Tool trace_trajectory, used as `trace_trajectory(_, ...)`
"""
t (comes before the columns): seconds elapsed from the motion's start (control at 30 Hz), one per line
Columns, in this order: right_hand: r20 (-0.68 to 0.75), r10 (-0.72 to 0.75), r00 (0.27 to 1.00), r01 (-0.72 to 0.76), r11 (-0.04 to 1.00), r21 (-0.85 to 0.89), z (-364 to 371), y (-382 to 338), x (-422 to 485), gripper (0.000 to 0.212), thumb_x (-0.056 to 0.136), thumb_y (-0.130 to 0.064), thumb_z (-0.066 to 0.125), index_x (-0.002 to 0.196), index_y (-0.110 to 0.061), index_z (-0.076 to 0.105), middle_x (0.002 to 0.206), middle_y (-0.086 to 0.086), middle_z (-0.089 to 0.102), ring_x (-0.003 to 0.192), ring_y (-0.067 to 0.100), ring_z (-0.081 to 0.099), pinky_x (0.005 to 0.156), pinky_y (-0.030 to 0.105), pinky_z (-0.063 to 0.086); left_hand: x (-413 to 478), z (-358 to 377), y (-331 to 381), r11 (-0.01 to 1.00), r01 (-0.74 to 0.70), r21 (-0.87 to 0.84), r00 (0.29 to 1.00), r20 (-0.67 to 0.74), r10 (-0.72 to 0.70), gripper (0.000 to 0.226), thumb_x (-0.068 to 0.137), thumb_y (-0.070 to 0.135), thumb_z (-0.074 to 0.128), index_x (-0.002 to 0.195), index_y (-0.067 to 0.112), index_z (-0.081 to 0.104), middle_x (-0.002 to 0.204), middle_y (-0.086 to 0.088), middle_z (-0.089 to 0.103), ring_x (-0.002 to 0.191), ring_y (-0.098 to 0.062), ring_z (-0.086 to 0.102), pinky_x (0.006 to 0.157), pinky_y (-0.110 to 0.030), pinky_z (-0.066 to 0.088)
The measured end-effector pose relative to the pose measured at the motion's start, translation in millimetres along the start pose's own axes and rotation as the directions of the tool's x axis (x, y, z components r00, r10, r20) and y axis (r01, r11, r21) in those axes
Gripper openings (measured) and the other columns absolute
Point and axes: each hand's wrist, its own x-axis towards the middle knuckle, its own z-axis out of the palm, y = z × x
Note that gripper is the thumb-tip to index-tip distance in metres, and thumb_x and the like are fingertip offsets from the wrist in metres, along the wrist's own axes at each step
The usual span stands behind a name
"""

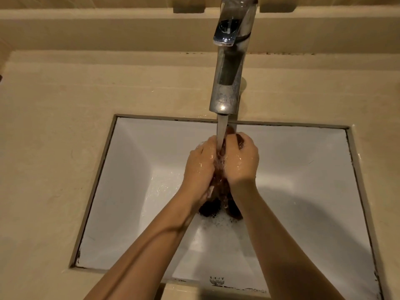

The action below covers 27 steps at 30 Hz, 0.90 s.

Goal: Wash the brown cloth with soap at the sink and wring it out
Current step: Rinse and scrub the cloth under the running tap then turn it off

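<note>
Wash step at the sink (134, 159), head view. The brown cloth (232, 210) is bunched lengthwise between the two hands, directly under the water stream (221, 131) from the chrome tap (227, 83). Its lower end hangs below the wrists, over the basin floor. The left hand (199, 167) and right hand (241, 161) are both curled round the cloth, palms facing each other, wet fingers closed on the fabric. A small fold shows at the far edge of the right fist. Suds (216, 221) lie on the basin floor just near the hanging end, so soap appears to be already in the fabric. A pale patch at the left thumb may be lather; this cannot be told.

To do this step well, the hands should slide against each other so fabric rubs on fabric, feeding fresh lengths into the stream. Rubbing low in the basin should limit splash onto the beige surface (65, 126). Wringing is best left until the runoff is clear of foam.
</note>
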Motion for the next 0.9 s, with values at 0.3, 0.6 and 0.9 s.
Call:
trace_trajectory(0.3,-0.038,-0.231,0.972,0.230,0.973,-0.025,6.1,8.6,-23.2,0.025,0.095,-0.032,0.047,0.085,-0.013,0.058,0.069,-0.001,0.060,0.065,0.012,0.059,0.062,0.029,0.048,-4.8,-0.6,-3.2,1.000,-0.007,0.025,1.000,-0.023,0.008,0.036,0.099,0.033,0.041,0.088,0.007,0.063,0.074,-0.006,0.063,0.065,-0.014,0.059,0.055,-0.024,0.049)
trace_trajectory(0.6,0.201,-0.248,0.948,0.261,0.965,-0.038,-1.5,10.1,-40.7,0.095,0.077,-0.080,0.022,0.134,-0.008,0.045,0.137,0.013,0.049,0.129,0.026,0.045,0.107,0.039,0.038,-0.6,-10.9,4.2,0.985,-0.019,-0.169,1.000,0.006,0.021,0.059,0.080,0.060,0.055,0.111,0.010,0.061,0.111,-0.015,0.066,0.103,-0.026,0.065,0.091,-0.042,0.053)
trace_trajectory(0.9,0.311,-0.312,0.898,0.411,0.849,-0.334,-15.9,1.4,11.4,0.031,0.091,-0.044,0.034,0.104,-0.024,0.052,0.103,-0.001,0.052,0.093,0.011,0.052,0.077,0.027,0.048,-9.1,-23.3,-2.0,0.988,0.022,-0.155,0.948,0.317,0.029,0.044,0.070,0.029,0.071,0.108,0.007,0.068,0.097,-0.009,0.074,0.093,-0.020,0.070,0.081,-0.028,0.056)
